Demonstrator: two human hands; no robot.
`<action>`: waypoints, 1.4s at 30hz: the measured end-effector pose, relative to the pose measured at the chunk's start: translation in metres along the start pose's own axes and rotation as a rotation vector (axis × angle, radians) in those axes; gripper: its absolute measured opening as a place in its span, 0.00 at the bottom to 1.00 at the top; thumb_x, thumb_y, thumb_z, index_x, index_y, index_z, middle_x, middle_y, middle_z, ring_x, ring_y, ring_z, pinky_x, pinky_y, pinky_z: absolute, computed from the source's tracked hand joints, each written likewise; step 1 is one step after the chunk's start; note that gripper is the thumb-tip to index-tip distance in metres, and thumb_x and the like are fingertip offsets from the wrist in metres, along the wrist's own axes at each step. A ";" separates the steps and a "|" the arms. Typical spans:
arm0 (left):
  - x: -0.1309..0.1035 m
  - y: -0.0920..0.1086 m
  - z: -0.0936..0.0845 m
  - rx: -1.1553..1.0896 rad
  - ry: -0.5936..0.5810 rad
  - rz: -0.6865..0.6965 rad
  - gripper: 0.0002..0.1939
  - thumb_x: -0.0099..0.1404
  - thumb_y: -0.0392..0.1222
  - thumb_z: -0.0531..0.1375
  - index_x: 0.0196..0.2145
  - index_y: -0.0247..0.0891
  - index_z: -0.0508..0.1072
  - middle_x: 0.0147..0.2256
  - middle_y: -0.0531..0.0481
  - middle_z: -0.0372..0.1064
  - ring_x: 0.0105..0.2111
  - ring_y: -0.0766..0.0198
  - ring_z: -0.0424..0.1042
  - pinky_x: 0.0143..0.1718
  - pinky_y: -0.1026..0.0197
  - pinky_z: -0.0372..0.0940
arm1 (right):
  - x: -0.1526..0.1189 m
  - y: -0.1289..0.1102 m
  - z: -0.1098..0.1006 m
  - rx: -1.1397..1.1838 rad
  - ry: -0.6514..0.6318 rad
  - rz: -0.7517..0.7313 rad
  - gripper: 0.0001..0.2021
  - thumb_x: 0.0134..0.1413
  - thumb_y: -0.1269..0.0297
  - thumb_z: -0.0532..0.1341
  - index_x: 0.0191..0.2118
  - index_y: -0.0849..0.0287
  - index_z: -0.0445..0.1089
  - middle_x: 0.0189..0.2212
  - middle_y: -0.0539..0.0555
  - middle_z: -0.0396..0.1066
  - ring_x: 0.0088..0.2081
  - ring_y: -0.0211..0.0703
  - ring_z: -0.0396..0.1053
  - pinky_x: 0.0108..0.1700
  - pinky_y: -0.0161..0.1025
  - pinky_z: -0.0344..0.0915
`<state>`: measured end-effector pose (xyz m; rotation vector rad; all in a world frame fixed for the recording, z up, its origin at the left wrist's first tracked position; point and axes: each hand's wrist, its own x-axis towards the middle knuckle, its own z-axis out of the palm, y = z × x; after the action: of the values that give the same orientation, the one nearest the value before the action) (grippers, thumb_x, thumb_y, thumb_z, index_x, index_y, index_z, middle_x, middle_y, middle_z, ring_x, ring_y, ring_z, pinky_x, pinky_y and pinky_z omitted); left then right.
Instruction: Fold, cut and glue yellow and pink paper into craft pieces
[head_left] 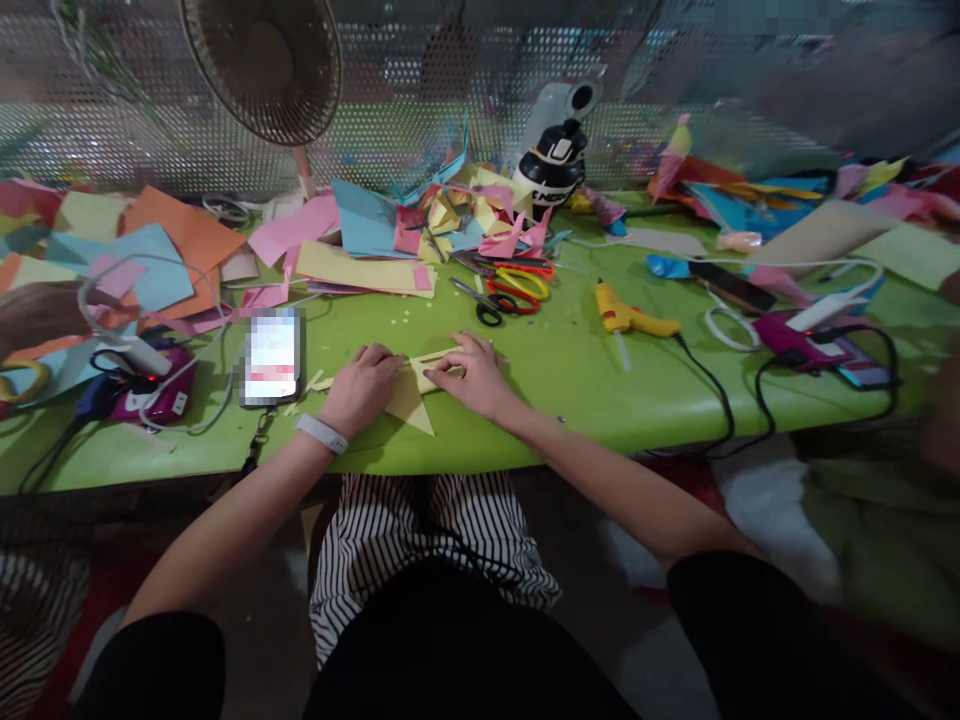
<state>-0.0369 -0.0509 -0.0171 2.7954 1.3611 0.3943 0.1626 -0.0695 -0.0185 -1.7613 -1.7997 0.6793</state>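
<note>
A pale yellow sheet of paper (412, 402) lies folded on the green table near its front edge, one pointed corner towards me. My left hand (363, 388) presses on its left side, fingers bent and close together. At its right side my right hand (474, 377) grips the folded edge, thumb and index finger nearly meeting. My fingers partly hide the fold. Thin yellow strips (315, 381) lie just left of my left hand. Beyond the hands are black-handled scissors (487, 306) and a pair with red and yellow handles (525, 290).
A yellow glue gun (630, 314) with a black cord lies to the right. Left of my hands is a phone (271, 358). Power strips (154, 385) with cables sit at both sides. Coloured paper (150, 265), a bottle (551, 170) and a fan (262, 60) are behind.
</note>
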 end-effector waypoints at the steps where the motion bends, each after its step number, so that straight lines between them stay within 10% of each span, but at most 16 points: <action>1: 0.001 -0.001 0.001 -0.015 0.016 -0.006 0.15 0.71 0.33 0.52 0.50 0.32 0.74 0.46 0.39 0.71 0.45 0.55 0.70 0.44 0.54 0.71 | 0.000 0.001 0.001 -0.002 0.001 -0.012 0.09 0.53 0.64 0.68 0.24 0.56 0.73 0.61 0.54 0.64 0.69 0.62 0.46 0.65 0.75 0.34; 42: 0.001 -0.008 0.006 -0.095 0.088 0.036 0.15 0.71 0.35 0.52 0.48 0.34 0.76 0.44 0.39 0.72 0.44 0.54 0.69 0.45 0.52 0.70 | 0.015 0.008 0.015 -0.115 0.030 -0.146 0.12 0.59 0.64 0.61 0.24 0.56 0.68 0.60 0.53 0.65 0.68 0.56 0.48 0.67 0.65 0.43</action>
<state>-0.0415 -0.0446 -0.0238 2.7586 1.2725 0.5739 0.1582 -0.0544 -0.0348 -1.6820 -1.9593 0.4974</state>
